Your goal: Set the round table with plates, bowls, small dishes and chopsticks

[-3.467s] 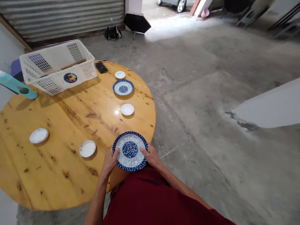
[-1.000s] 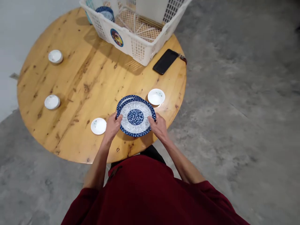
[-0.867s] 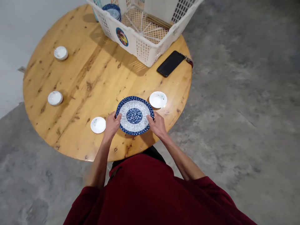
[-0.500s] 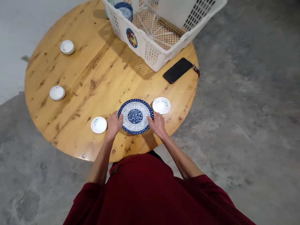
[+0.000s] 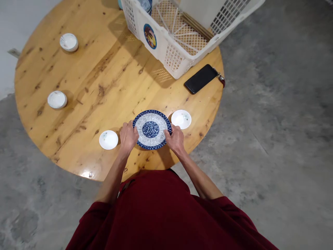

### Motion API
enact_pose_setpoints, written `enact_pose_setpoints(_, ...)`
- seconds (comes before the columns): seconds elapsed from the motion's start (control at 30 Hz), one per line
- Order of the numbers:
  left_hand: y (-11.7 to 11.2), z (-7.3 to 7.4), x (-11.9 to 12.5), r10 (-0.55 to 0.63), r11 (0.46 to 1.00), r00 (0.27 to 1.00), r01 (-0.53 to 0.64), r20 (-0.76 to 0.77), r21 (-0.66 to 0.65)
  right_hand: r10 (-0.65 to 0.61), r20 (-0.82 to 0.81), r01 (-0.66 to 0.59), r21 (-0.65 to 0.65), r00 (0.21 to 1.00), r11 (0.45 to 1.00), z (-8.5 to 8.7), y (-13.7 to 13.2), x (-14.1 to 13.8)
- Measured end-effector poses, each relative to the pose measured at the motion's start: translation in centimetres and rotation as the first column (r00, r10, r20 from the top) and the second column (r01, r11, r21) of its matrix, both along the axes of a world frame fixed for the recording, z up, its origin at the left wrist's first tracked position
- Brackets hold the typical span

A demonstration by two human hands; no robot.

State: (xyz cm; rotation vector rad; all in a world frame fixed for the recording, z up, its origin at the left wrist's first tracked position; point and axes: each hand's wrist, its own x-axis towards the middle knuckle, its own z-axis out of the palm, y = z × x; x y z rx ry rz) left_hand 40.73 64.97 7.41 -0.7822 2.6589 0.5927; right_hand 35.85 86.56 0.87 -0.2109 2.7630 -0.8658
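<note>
A blue-and-white patterned plate (image 5: pixel 151 128) sits near the front edge of a round wooden table (image 5: pixel 88 90). My left hand (image 5: pixel 128 136) grips its left rim, fingers curled under the edge. On the opposite rim my right hand (image 5: pixel 175 139) holds on the same way. A second plate lies hidden beneath the top one. One small white saucer (image 5: pixel 181 119) lies just right of the plate and another small white saucer (image 5: pixel 108 139) just left of my left hand.
A white plastic basket (image 5: pixel 179 38) stands at the table's far side with blue-rimmed dishes (image 5: pixel 145 4) in its corner. A black phone (image 5: pixel 201 78) lies by the right edge. Two small white bowls (image 5: pixel 57 99) (image 5: pixel 68 42) sit at the left. Concrete floor surrounds the table.
I carried the plate round the table and set it on top of a second patterned plate. Both hands stay on the rim. The view has shifted slightly.
</note>
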Motion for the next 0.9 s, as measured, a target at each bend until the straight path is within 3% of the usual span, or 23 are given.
enact_pose_setpoints(0.67,-0.4,0.3,-0.7,-0.01,0.999,0.998,0.013,0.064,-0.045,0.018,0.005,-0.018,0.101,1.0,0.995,0.2,-0.4,0.0)
enact_pose_setpoints(0.8,-1.5,-1.2,-0.3,0.019,1.0,0.999,-0.018,-0.046,0.026,0.004,0.008,-0.004,0.028,1.0,1.0,0.6,-0.1,0.5)
enact_pose_setpoints(0.9,-2.7,-3.2,-0.2,0.019,0.973,0.994,0.006,-0.108,0.232,-0.032,0.153,0.049,-0.11,0.988,0.993,0.6,-0.3,0.9)
